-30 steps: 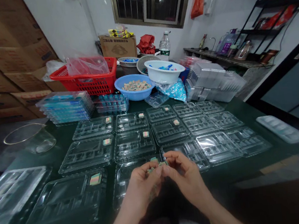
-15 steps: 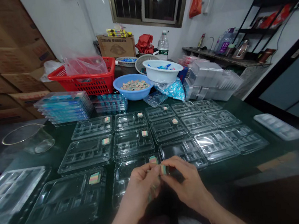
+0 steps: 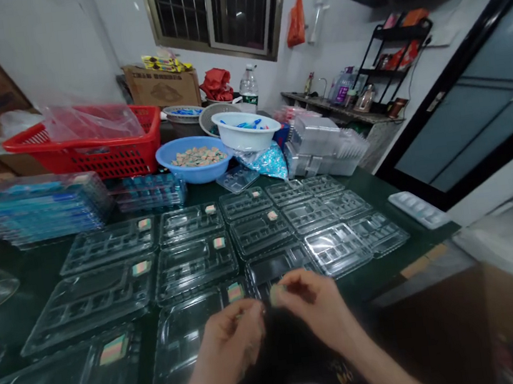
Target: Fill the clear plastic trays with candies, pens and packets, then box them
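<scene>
My right hand [image 3: 316, 307] pinches a small pale striped eraser-like block [image 3: 277, 292] between thumb and fingertips, just above the near edge of a clear plastic tray [image 3: 275, 265]. My left hand [image 3: 232, 343] is curled closed beside it, over another clear tray [image 3: 186, 340] that has a striped block [image 3: 235, 292] in its corner slot; whatever the left hand holds is hidden. Several clear compartment trays lie in rows on the dark green table [image 3: 389, 266], some with one small block each.
A blue bowl [image 3: 195, 160] of small blocks, a white bowl [image 3: 246, 129], a red basket [image 3: 89, 144] and stacks of filled trays [image 3: 36, 208] stand at the back. Stacked clear packs [image 3: 326, 145] sit at back right. A white tray [image 3: 419, 208] lies near the right table edge.
The view has swung right and down. My hands have parted slightly; the right hand now holds the block apart from the left.
</scene>
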The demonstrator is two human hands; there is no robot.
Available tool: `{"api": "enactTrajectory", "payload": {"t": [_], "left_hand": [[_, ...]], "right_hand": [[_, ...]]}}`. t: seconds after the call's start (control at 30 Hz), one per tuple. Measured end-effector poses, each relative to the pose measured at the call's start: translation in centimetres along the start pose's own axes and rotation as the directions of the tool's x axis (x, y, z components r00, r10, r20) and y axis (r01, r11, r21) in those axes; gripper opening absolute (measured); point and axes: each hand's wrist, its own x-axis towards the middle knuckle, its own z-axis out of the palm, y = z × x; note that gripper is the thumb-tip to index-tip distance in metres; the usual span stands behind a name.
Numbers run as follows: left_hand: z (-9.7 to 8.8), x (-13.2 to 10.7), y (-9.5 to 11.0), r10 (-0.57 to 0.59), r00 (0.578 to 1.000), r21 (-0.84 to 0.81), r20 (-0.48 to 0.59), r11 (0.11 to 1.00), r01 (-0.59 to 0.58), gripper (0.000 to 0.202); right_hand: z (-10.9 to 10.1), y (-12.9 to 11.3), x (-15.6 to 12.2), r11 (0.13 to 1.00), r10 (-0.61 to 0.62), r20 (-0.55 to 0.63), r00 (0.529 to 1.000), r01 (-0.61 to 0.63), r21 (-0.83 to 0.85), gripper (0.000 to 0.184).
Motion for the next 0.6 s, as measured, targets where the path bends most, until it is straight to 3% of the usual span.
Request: {"api": "enactTrajectory", "payload": {"t": [0.1,0.23,0.37,0.6], "left_hand": [[0.2,-0.2,0.4,-0.079,0.994,-0.157,-0.078,0.985,0.066,0.025],[0.2,-0.6,0.9,-0.118,0.983,-0.204,-0.138,0.975,0.088,0.025],[-0.1,-0.6,0.9,-0.132,0.979,-0.215,-0.158,0.972,0.096,0.024],[-1.2,-0.1,0.6,-0.135,0.988,-0.209,-0.072,0.971,0.118,0.026]], "right_hand": [[-4.1,1.1,2.8,0.974,-0.075,-0.08,0.994,0.056,-0.219,0.019],[-7.1,3.1,6.3,0.853,-0.069,0.005,0.998,0.061,-0.519,0.017],[-6.6,3.8,7.2,0.755,-0.052,0.05,0.997,0.072,-0.651,0.009],[-4.7,3.1,6.8,0.54,-0.045,0.043,0.998,0.061,-0.84,0.013]]}}
